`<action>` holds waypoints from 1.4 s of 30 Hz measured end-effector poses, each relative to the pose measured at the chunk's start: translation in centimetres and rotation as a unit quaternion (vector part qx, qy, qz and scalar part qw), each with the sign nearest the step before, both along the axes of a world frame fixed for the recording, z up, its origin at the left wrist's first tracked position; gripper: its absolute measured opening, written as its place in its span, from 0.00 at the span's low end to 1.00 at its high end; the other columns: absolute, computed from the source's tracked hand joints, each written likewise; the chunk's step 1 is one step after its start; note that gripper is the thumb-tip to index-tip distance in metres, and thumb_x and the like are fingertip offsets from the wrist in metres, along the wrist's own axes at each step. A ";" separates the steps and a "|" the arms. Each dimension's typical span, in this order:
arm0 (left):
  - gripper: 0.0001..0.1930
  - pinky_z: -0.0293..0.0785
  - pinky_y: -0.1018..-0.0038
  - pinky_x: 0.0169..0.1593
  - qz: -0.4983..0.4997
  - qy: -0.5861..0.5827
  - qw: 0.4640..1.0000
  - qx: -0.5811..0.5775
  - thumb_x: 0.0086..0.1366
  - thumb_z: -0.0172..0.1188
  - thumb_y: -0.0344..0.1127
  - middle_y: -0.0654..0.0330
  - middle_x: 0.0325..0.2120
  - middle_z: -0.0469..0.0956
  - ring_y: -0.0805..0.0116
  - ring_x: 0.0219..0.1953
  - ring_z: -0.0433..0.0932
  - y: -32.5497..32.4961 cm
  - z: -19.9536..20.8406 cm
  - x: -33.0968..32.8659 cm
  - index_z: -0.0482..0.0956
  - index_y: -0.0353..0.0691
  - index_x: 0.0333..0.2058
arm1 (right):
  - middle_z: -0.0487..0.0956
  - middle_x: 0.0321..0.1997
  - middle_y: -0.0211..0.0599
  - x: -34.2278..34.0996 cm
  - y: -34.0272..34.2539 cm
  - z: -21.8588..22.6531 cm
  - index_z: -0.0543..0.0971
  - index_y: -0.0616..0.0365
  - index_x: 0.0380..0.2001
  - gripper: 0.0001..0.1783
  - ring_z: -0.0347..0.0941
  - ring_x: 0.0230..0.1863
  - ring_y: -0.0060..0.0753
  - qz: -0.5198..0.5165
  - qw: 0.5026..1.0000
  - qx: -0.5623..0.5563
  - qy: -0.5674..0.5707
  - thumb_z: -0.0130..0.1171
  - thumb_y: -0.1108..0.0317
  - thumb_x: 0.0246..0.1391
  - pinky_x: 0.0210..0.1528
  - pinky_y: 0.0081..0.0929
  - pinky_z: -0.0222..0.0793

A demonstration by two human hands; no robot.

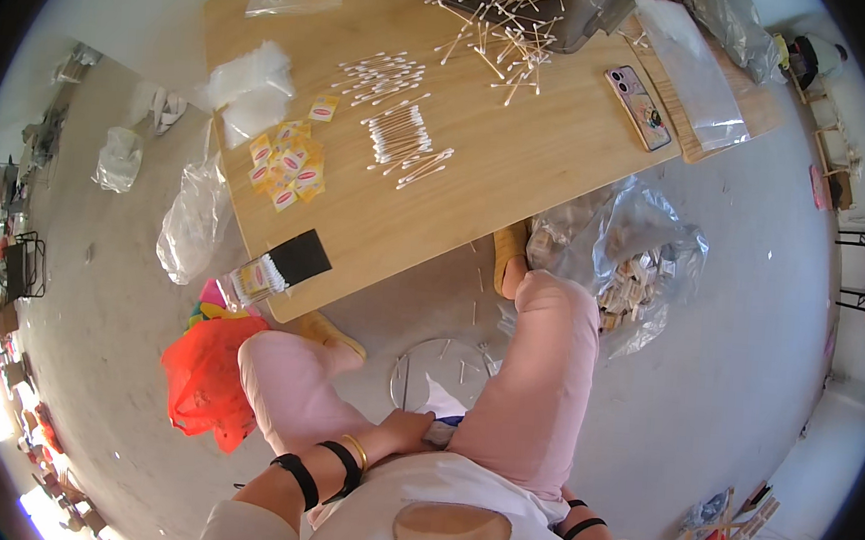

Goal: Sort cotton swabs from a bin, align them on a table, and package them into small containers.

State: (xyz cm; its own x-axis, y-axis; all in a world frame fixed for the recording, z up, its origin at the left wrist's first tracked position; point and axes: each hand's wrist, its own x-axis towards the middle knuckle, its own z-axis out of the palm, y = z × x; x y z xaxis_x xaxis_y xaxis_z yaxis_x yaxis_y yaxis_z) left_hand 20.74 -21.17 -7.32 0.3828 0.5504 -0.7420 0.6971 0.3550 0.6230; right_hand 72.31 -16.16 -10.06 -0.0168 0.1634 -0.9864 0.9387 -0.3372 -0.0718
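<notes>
My left hand is low between my thighs, beside a small blue and white thing. Its fingers are mostly hidden, so whether it grips that thing is unclear. My right forearm goes down beside my body at the lower right, and its hand is out of sight. On the wooden table, cotton swabs lie in a neat row, with a looser group behind them. To their left are a pile of small yellow and white cards and a stack of clear plastic bags.
A grey bin at the back spills swabs onto the table. A phone lies at the right. A packed swab bag and black pad overhang the near-left corner. Red and clear bags stand on the floor.
</notes>
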 end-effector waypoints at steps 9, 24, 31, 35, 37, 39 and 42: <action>0.36 0.74 0.55 0.48 -0.015 0.046 0.999 0.008 0.52 0.68 0.59 0.47 0.43 0.81 0.48 0.47 0.80 1.0 1.8 -1.7 0.72 0.37 0.50 | 0.85 0.41 0.38 -11.9 5.1 -0.9 0.82 0.56 0.43 0.16 0.81 0.43 0.37 -0.051 0.998 0.042 -0.004 0.50 0.60 0.62 0.45 0.40 0.75; 0.23 0.76 0.59 0.48 0.231 0.152 0.915 0.295 0.62 0.63 0.49 0.50 0.41 0.82 0.53 0.45 0.82 1.3 8.3 -9.0 0.76 0.39 0.48 | 0.85 0.40 0.37 -13.0 7.8 -2.1 0.82 0.56 0.42 0.16 0.81 0.42 0.36 -0.184 0.967 0.162 0.072 0.50 0.59 0.62 0.45 0.40 0.75; 0.20 0.77 0.61 0.47 0.183 0.171 0.922 0.296 0.63 0.62 0.47 0.52 0.40 0.83 0.55 0.43 0.82 3.4 12.2 -6.6 0.77 0.40 0.47 | 0.85 0.44 0.34 -10.1 12.5 -1.0 0.82 0.51 0.44 0.21 0.80 0.45 0.30 -0.278 0.931 0.156 0.179 0.43 0.54 0.65 0.48 0.30 0.70; 0.16 0.77 0.62 0.44 0.198 0.136 0.918 0.316 0.63 0.62 0.43 0.54 0.37 0.83 0.57 0.37 0.83 6.8 16.1 -4.2 0.79 0.40 0.45 | 0.85 0.43 0.32 -7.5 13.7 -0.9 0.82 0.50 0.43 0.20 0.80 0.44 0.28 -0.345 0.897 0.186 0.205 0.43 0.54 0.64 0.47 0.28 0.69; 0.15 0.77 0.64 0.43 0.197 0.145 0.906 0.347 0.63 0.62 0.41 0.55 0.35 0.83 0.58 0.35 0.82 7.8 17.6 -3.4 0.79 0.40 0.44 | 0.85 0.43 0.32 -6.8 14.1 -0.7 0.82 0.50 0.43 0.20 0.80 0.44 0.27 -0.367 0.885 0.197 0.208 0.43 0.55 0.64 0.47 0.27 0.69; 0.13 0.78 0.65 0.41 0.199 0.147 0.893 0.376 0.62 0.63 0.39 0.55 0.33 0.83 0.59 0.33 0.82 8.4 18.0 -3.4 0.80 0.40 0.43 | 0.85 0.42 0.32 -6.5 14.5 -0.5 0.83 0.52 0.42 0.19 0.80 0.43 0.28 -0.413 0.859 0.220 0.205 0.44 0.56 0.65 0.46 0.28 0.68; 0.12 0.78 0.66 0.38 0.248 0.131 0.875 0.396 0.61 0.63 0.35 0.55 0.31 0.83 0.60 0.31 0.82 7.7 17.7 -4.6 0.81 0.40 0.43 | 0.85 0.42 0.33 -8.0 15.0 2.0 0.82 0.53 0.43 0.20 0.80 0.43 0.28 -0.422 0.834 0.232 0.270 0.43 0.56 0.66 0.47 0.28 0.68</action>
